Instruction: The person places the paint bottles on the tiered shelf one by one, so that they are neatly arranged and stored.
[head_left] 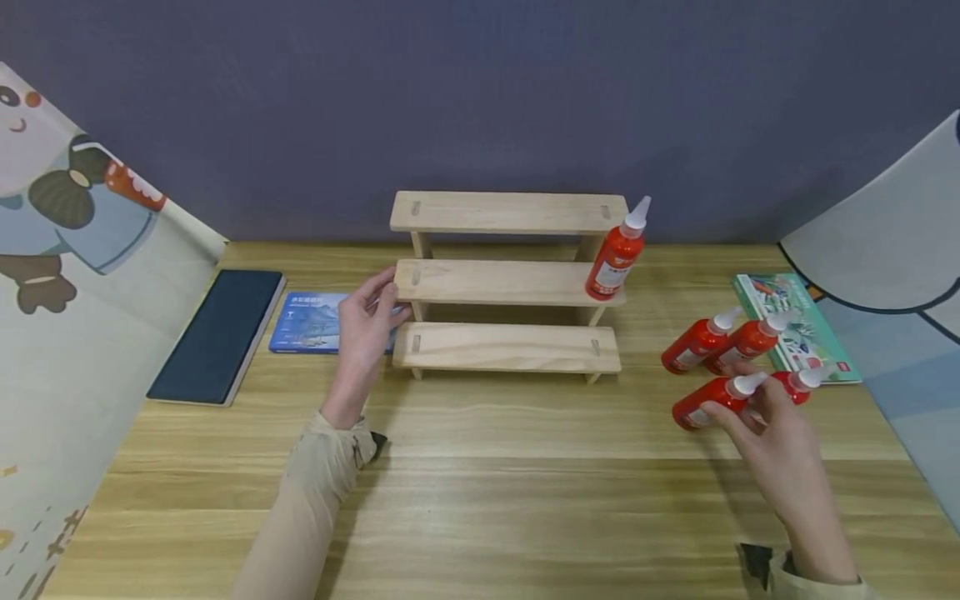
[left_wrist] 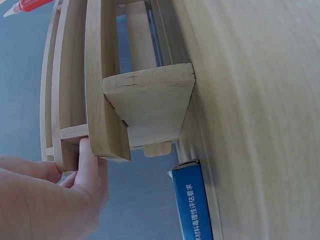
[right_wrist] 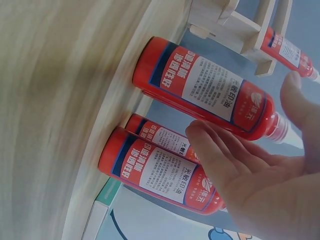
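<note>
A three-tier wooden stand (head_left: 495, 282) sits at the back of the table. My left hand (head_left: 362, 325) grips the left end of its middle tier, fingers and thumb at the board's end (left_wrist: 67, 150). At the right end of that tier, a red bottle (head_left: 615, 265) with a white pointed nozzle stands upright. Over on the right, my right hand (head_left: 776, 446) is around another such red bottle (right_wrist: 205, 90), which stands upright on the table. Its fingers lie extended along one side, and the thumb is apart from the bottle near the nozzle.
Several more red bottles (head_left: 693, 346) stand close behind and beside the right hand. A green book (head_left: 825, 333) lies at the far right. Left of the stand are a blue box (head_left: 307, 321) and a dark notebook (head_left: 217, 333). A dark wall (head_left: 480, 100) rises behind.
</note>
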